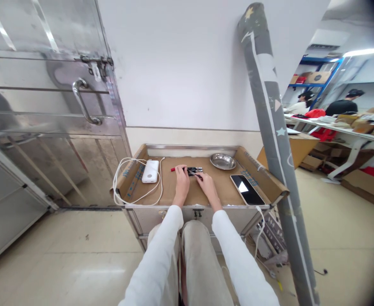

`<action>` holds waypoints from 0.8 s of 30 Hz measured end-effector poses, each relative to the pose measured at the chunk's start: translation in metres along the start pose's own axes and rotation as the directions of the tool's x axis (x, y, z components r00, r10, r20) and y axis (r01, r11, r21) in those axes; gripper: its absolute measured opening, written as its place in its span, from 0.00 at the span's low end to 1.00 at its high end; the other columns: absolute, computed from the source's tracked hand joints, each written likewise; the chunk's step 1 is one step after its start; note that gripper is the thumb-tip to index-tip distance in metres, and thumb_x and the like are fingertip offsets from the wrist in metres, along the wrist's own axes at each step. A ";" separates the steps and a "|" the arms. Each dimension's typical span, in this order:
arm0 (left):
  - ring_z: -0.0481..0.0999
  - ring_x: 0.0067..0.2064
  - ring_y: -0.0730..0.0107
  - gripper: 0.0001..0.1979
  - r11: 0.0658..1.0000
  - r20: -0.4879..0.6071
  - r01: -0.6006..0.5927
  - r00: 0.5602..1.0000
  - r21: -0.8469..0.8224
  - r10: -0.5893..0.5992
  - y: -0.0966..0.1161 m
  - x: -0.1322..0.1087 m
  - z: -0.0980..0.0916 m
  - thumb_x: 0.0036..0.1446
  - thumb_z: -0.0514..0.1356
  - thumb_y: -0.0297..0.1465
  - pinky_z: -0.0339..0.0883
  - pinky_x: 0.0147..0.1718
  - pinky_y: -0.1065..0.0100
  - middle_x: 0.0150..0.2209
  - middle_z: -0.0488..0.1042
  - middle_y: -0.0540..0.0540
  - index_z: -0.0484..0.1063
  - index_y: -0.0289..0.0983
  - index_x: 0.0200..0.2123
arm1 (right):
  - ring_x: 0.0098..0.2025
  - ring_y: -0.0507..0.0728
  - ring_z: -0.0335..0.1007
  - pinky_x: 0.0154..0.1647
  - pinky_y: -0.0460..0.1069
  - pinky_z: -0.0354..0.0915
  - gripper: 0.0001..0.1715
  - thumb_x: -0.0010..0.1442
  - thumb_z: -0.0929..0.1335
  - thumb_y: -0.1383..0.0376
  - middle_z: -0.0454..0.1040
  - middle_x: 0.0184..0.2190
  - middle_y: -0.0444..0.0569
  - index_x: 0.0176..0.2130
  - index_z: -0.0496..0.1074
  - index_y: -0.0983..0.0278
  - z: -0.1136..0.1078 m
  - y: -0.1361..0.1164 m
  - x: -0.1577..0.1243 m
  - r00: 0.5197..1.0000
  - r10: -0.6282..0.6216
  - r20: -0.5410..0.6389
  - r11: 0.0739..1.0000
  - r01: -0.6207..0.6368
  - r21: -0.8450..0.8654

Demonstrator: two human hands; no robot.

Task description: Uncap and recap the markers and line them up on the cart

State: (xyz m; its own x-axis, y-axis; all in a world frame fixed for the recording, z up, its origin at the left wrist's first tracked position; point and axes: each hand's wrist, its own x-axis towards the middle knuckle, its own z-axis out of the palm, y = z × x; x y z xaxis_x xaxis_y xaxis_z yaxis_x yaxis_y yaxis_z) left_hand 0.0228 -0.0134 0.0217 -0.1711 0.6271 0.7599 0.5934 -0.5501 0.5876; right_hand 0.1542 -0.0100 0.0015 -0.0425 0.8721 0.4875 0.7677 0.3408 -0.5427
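My left hand is over the brown-papered table top, its fingers closed around the end of slim, dark, pen-like things. A red tip sticks out to the left of these fingers. My right hand is close by on the right, thumb and fingers pinched at a slim dark piece. Between and just beyond both hands lie several black pen-like things with shiny silver ends, side by side. My fingers partly cover them, and they are too small to tell exactly.
A white power bank with a looped white cable lies left. A steel bowl stands back right, a phone front right. Raised cardboard edges line the table. A long grey roll leans at the right; people sit far behind.
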 end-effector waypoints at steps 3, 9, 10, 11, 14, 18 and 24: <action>0.67 0.45 0.63 0.08 1.000 0.010 -0.006 1.000 -0.010 0.006 -0.002 -0.001 0.002 0.65 0.43 0.28 0.63 0.48 0.56 0.41 0.65 0.41 0.60 0.37 0.41 | 0.39 0.56 0.73 0.44 0.50 0.65 0.14 0.62 0.62 0.64 0.77 0.39 0.51 0.44 0.74 0.61 0.000 0.000 0.000 1.000 -0.011 -0.016 1.000 0.011 0.005; 0.67 0.45 0.64 0.08 1.000 0.033 -0.022 0.999 -0.005 0.022 -0.004 -0.002 0.002 0.65 0.43 0.28 0.63 0.47 0.56 0.41 0.66 0.41 0.60 0.36 0.42 | 0.38 0.56 0.73 0.43 0.49 0.65 0.15 0.63 0.61 0.63 0.77 0.39 0.51 0.45 0.74 0.61 -0.002 -0.001 0.000 1.000 0.001 -0.017 1.000 0.000 0.025; 0.68 0.44 0.64 0.08 1.000 0.029 -0.024 0.999 -0.004 0.024 -0.003 -0.002 0.002 0.65 0.43 0.27 0.64 0.47 0.56 0.41 0.66 0.41 0.60 0.36 0.42 | 0.38 0.56 0.73 0.43 0.49 0.65 0.16 0.63 0.61 0.63 0.77 0.39 0.51 0.45 0.74 0.62 -0.002 -0.002 0.000 1.000 0.006 -0.014 1.000 -0.006 0.025; 0.67 0.44 0.64 0.08 1.000 0.025 -0.025 0.999 -0.003 0.025 -0.003 -0.002 0.001 0.65 0.43 0.27 0.64 0.47 0.56 0.40 0.66 0.41 0.60 0.36 0.41 | 0.37 0.56 0.72 0.42 0.49 0.65 0.16 0.63 0.61 0.63 0.77 0.39 0.51 0.45 0.74 0.62 -0.003 -0.002 0.000 1.000 0.011 -0.011 1.000 -0.010 0.024; 0.67 0.44 0.65 0.08 1.000 0.007 -0.009 1.000 0.006 0.009 0.000 0.000 0.000 0.65 0.43 0.27 0.64 0.47 0.57 0.40 0.65 0.41 0.60 0.36 0.41 | 0.38 0.56 0.72 0.42 0.48 0.64 0.17 0.64 0.60 0.63 0.76 0.40 0.52 0.45 0.74 0.63 -0.003 -0.003 -0.001 1.000 0.014 -0.016 1.000 -0.014 0.001; 0.67 0.44 0.65 0.08 0.999 0.005 0.038 0.999 -0.006 -0.038 -0.002 0.000 0.000 0.66 0.43 0.28 0.64 0.47 0.59 0.42 0.64 0.42 0.61 0.37 0.41 | 0.39 0.58 0.70 0.42 0.49 0.61 0.20 0.65 0.58 0.61 0.76 0.39 0.55 0.45 0.73 0.65 -0.004 -0.003 -0.003 0.991 0.072 -0.109 0.988 -0.086 -0.126; 0.70 0.42 0.69 0.05 0.995 0.342 0.015 0.940 -0.094 0.018 -0.011 -0.003 0.006 0.63 0.49 0.27 0.65 0.46 0.64 0.39 0.66 0.45 0.64 0.38 0.38 | 0.37 0.57 0.66 0.40 0.49 0.57 0.22 0.67 0.55 0.62 0.76 0.36 0.57 0.45 0.73 0.67 -0.005 -0.003 -0.003 0.964 0.127 -0.234 0.923 -0.201 -0.329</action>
State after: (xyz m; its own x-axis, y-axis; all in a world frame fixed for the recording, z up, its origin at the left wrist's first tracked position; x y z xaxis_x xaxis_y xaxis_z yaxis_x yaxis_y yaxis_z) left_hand 0.0221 -0.0062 0.0112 0.1185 0.7678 0.6296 0.5145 -0.5898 0.6225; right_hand 0.1553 -0.0155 0.0054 0.2060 0.8018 0.5610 0.9272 0.0234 -0.3738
